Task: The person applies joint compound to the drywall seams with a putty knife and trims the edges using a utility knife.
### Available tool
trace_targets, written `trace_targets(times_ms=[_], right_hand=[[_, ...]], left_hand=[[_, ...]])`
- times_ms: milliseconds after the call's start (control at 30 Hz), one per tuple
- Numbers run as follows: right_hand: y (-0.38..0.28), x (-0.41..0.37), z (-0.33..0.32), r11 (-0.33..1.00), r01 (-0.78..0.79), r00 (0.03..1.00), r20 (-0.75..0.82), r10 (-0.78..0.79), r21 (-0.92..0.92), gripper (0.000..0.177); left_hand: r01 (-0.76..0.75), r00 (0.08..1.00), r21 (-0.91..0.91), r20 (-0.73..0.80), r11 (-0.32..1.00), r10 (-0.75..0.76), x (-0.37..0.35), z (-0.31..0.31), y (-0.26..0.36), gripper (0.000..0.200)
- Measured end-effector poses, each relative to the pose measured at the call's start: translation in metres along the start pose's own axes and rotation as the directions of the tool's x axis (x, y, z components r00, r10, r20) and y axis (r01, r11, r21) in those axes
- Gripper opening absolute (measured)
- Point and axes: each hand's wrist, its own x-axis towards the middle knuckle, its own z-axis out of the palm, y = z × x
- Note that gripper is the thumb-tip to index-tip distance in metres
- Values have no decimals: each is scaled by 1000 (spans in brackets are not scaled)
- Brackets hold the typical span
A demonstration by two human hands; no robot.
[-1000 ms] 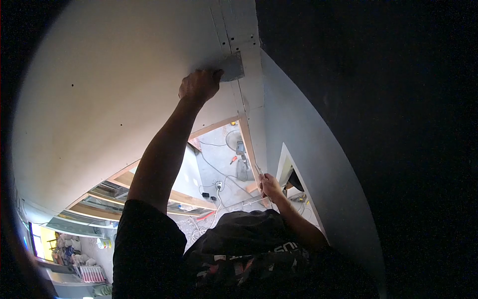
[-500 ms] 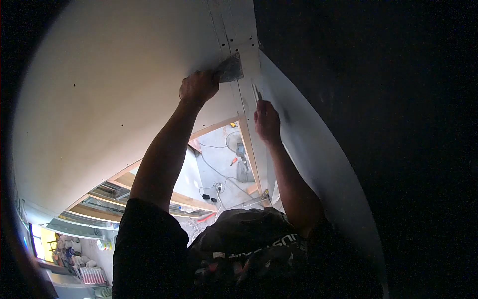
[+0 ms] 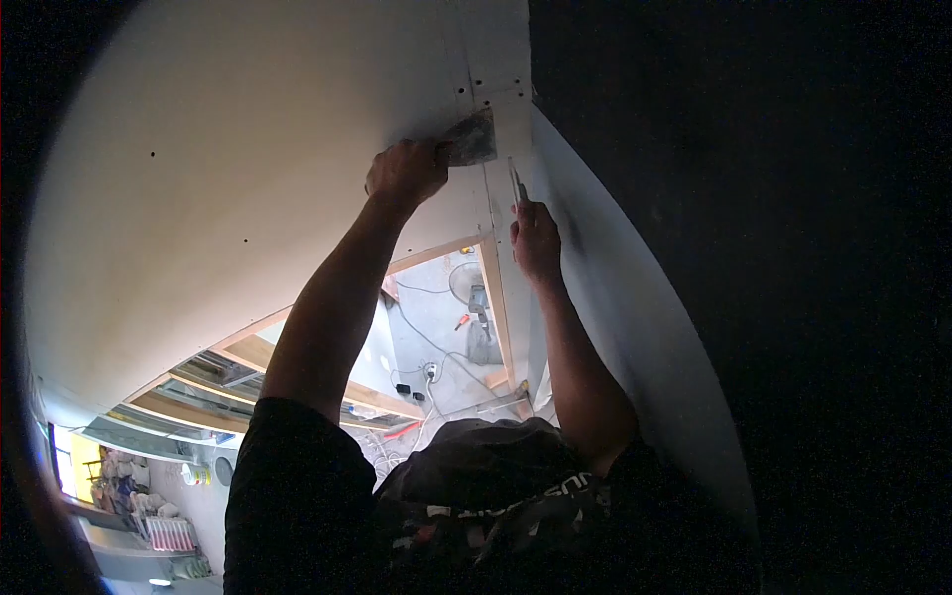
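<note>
My left hand [image 3: 409, 171] is closed around the handle of a wide putty knife [image 3: 471, 139]. Its dull, stained metal blade lies against the white board [image 3: 248, 129], over a seam and just below several dark screw holes [image 3: 486, 102]. To the right and a little lower, my right hand [image 3: 536, 241] grips a second flat-bladed tool [image 3: 519, 180], seen nearly edge-on. It looks like another putty knife, though its full shape does not show. Its tip points up, close to the right edge of the first blade.
Below the board, a wood-framed opening [image 3: 496, 297] shows a floor with cables, a round fan [image 3: 464, 283] and a power socket [image 3: 430, 371]. Wooden battens [image 3: 188, 409] run at lower left, above piled goods [image 3: 124, 476]. A pale curved panel [image 3: 635, 297] stands at right beside deep darkness.
The view has shifted slightly, so the board and both hands appear farther right. The right-hand tool is slightly nearer the left putty knife's blade. Both hands keep their grip.
</note>
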Motion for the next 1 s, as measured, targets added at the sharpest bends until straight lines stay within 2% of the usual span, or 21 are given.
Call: trace_targets(times_ms=[33, 100, 133, 167, 300, 367, 500, 600, 667, 733, 800, 867, 900, 933, 967, 1000], right_hand=[[16, 4, 4, 1000, 7, 1000, 5, -7, 0, 23], [47, 12, 12, 918, 356, 925, -77, -373, -176, 38], [55, 14, 14, 915, 364, 922, -74, -381, -173, 38], [63, 15, 15, 925, 348, 932, -55, -359, -155, 38], [64, 9, 15, 929, 338, 938, -28, -346, -152, 36], [64, 9, 18, 941, 315, 946, -39, -322, -126, 36], [59, 11, 22, 957, 287, 956, -56, -288, -36, 35], [49, 16, 23, 954, 297, 953, -54, -298, -36, 34], [39, 17, 25, 932, 361, 925, -109, -363, -40, 34], [-8, 7, 14, 976, 33, 999, -46, -23, 214, 35], [-29, 12, 10, 982, 48, 997, -60, -38, 185, 37], [-30, 25, 13, 986, 53, 996, -78, -41, 156, 39], [-24, 37, 16, 953, 298, 937, -175, -302, -51, 39], [-37, 38, 14, 825, 495, 806, -211, -554, -273, 40], [-51, 37, 9, 993, 98, 990, -101, -103, -60, 40], [-55, 38, 10, 993, 97, 989, -106, -103, -61, 40]], left_hand=[[12, 999, -28, -32, 1000, -13, -4, -7, 4, 45], [40, 999, -47, -14, 998, -41, -18, -25, 15, 44], [63, 998, -66, 13, 996, -62, -21, -31, 18, 42], [49, 998, -28, 25, 998, -49, -4, -11, 6, 40], [64, 998, -35, 11, 997, -64, -7, -15, 9, 39], [18, 999, -60, -42, 998, -21, -9, -15, 9, 41], [1, 1000, 5, -4, 1000, -1, -5, -7, 4, 43], [-14, 1000, 23, 22, 1000, 14, -3, -9, 4, 45], [-15, 1000, -19, 4, 1000, 15, -3, -8, 5, 47], [7, 1000, -25, 6, 1000, -7, -9, -16, 12, 46], [33, 999, -27, 9, 999, -33, -9, -17, 11, 46], [-21, 1000, 30, 2, 999, 21, -3, -7, 5, 45], [-22, 1000, 30, 10, 999, 22, -6, -10, 7, 45], [29, 999, 11, 30, 1000, -29, -10, -19, 12, 44], [79, 996, -7, 49, 997, -79, -13, -24, 16, 44], [74, 996, -7, 48, 997, -74, -14, -23, 17, 44]])
